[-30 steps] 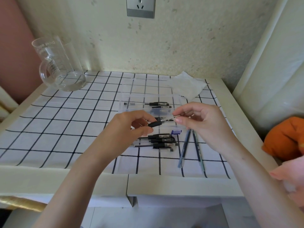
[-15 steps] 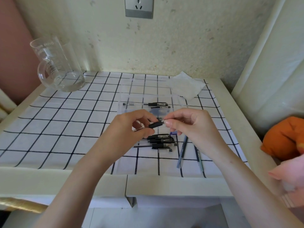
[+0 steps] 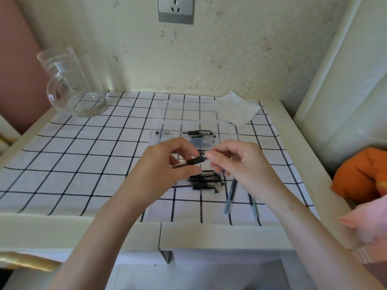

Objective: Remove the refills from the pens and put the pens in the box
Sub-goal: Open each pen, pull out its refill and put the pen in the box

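My left hand (image 3: 167, 164) grips a clear pen with a black grip (image 3: 193, 161), held above the checked cloth. My right hand (image 3: 234, 162) pinches the pen's tip end with thumb and forefinger. Behind the hands stands a clear plastic box (image 3: 228, 127) with two black pens (image 3: 199, 133) lying in it. Below the hands lies a small pile of black pens (image 3: 206, 181). Two thin bluish refills (image 3: 229, 196) lie on the cloth to the right of the pile, partly under my right wrist.
A glass measuring jug (image 3: 71, 84) stands at the back left. A white tissue (image 3: 236, 109) lies at the back right by the wall. An orange cushion (image 3: 362, 174) sits off the table's right edge. The table's front rim (image 3: 146, 231) runs below my forearms.
My right hand has moved left from a spot apart from the pen and now pinches its tip. The left hand has kept hold of the pen.
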Demonstrator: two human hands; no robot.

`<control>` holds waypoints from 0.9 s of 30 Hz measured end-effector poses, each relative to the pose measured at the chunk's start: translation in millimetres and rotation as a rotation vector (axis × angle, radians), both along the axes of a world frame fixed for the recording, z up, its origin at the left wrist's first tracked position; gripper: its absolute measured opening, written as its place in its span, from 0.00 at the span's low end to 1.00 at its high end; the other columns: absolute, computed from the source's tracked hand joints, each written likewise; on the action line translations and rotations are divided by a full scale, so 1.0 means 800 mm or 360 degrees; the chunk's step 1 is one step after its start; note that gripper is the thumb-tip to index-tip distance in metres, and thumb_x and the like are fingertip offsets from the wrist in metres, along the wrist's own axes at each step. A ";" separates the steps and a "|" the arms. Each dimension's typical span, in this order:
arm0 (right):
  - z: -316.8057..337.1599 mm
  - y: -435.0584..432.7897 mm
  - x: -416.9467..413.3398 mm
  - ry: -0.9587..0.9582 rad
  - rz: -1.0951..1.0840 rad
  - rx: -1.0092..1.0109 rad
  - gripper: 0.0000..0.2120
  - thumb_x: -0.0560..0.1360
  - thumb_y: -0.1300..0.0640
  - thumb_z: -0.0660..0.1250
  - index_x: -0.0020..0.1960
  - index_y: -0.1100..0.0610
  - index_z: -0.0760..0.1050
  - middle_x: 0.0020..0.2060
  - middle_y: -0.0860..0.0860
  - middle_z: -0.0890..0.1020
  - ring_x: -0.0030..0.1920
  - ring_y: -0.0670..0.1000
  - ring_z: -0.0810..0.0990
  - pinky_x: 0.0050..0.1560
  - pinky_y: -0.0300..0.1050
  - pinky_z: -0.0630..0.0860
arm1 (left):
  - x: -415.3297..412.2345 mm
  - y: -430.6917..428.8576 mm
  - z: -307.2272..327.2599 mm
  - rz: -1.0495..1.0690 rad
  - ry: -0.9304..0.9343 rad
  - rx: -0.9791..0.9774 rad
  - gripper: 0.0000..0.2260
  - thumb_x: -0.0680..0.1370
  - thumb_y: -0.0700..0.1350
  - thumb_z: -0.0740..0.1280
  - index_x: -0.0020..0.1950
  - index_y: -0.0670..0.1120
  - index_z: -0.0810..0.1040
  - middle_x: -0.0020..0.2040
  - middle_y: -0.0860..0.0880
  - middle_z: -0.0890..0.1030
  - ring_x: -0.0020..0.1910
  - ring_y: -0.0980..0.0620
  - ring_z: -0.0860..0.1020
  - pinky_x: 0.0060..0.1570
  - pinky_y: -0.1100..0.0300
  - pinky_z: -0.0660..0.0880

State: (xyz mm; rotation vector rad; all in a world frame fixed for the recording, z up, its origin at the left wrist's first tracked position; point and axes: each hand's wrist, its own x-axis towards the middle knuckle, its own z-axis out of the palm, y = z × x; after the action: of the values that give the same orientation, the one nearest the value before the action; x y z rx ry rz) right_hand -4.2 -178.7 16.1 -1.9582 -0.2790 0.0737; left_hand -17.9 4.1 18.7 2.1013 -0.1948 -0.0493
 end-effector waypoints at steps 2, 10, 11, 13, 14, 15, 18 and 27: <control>0.001 0.000 0.000 0.0001 -0.0010 0.0016 0.05 0.74 0.55 0.68 0.41 0.53 0.81 0.32 0.47 0.82 0.34 0.45 0.80 0.35 0.37 0.75 | -0.001 -0.004 0.002 -0.0063 0.0045 0.0026 0.04 0.76 0.52 0.65 0.46 0.57 0.79 0.40 0.58 0.81 0.35 0.63 0.74 0.36 0.72 0.70; -0.001 0.001 -0.003 0.0003 -0.0005 -0.0070 0.07 0.74 0.52 0.67 0.41 0.52 0.81 0.32 0.47 0.82 0.35 0.45 0.80 0.37 0.34 0.75 | 0.001 -0.001 0.002 0.0029 -0.0070 0.0016 0.09 0.68 0.43 0.75 0.42 0.56 0.80 0.38 0.58 0.81 0.37 0.64 0.77 0.35 0.75 0.69; -0.001 0.002 -0.003 0.0003 -0.0011 -0.0062 0.07 0.74 0.51 0.67 0.41 0.52 0.81 0.32 0.47 0.82 0.35 0.45 0.80 0.37 0.34 0.75 | 0.001 -0.001 0.002 0.0030 -0.0083 0.0017 0.10 0.67 0.44 0.76 0.43 0.56 0.79 0.39 0.58 0.80 0.39 0.63 0.77 0.36 0.74 0.69; -0.001 0.003 -0.003 0.0006 -0.0017 -0.0049 0.07 0.74 0.51 0.67 0.42 0.52 0.81 0.32 0.48 0.83 0.35 0.45 0.81 0.36 0.33 0.75 | 0.000 -0.004 0.002 -0.0007 -0.0034 -0.0012 0.11 0.68 0.49 0.74 0.48 0.58 0.77 0.43 0.58 0.80 0.42 0.62 0.78 0.40 0.71 0.73; -0.001 0.003 -0.002 0.0012 -0.0017 -0.0037 0.07 0.74 0.52 0.67 0.42 0.53 0.81 0.33 0.48 0.83 0.35 0.45 0.80 0.36 0.33 0.75 | -0.001 -0.004 0.001 -0.0029 0.0014 -0.0032 0.10 0.71 0.54 0.70 0.51 0.58 0.77 0.45 0.58 0.80 0.43 0.62 0.79 0.44 0.66 0.76; -0.001 0.003 -0.002 0.0018 -0.0019 -0.0023 0.07 0.74 0.52 0.67 0.42 0.53 0.81 0.33 0.49 0.83 0.35 0.44 0.80 0.36 0.34 0.75 | -0.002 -0.004 0.001 -0.0041 0.0056 -0.0030 0.11 0.73 0.57 0.65 0.53 0.57 0.77 0.46 0.57 0.81 0.44 0.61 0.80 0.48 0.59 0.78; -0.002 0.001 -0.001 0.0019 -0.0043 0.0004 0.08 0.75 0.52 0.67 0.42 0.54 0.81 0.32 0.48 0.82 0.34 0.44 0.80 0.36 0.35 0.76 | -0.002 -0.001 0.003 -0.0065 0.0124 0.0090 0.12 0.77 0.56 0.59 0.47 0.54 0.80 0.41 0.56 0.84 0.42 0.54 0.82 0.52 0.51 0.77; -0.002 0.002 -0.002 0.0019 -0.0063 0.0002 0.08 0.75 0.51 0.67 0.41 0.53 0.80 0.31 0.48 0.82 0.34 0.44 0.80 0.35 0.31 0.72 | -0.003 0.000 0.008 0.0021 0.0104 -0.0009 0.12 0.71 0.60 0.66 0.50 0.58 0.77 0.43 0.57 0.82 0.39 0.62 0.80 0.44 0.59 0.78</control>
State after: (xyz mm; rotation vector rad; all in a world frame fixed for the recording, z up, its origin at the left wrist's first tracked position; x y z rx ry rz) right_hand -5.7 -176.8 14.8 -1.9604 -0.2325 0.0596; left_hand -20.3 4.2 24.8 2.0919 -0.1416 -0.1090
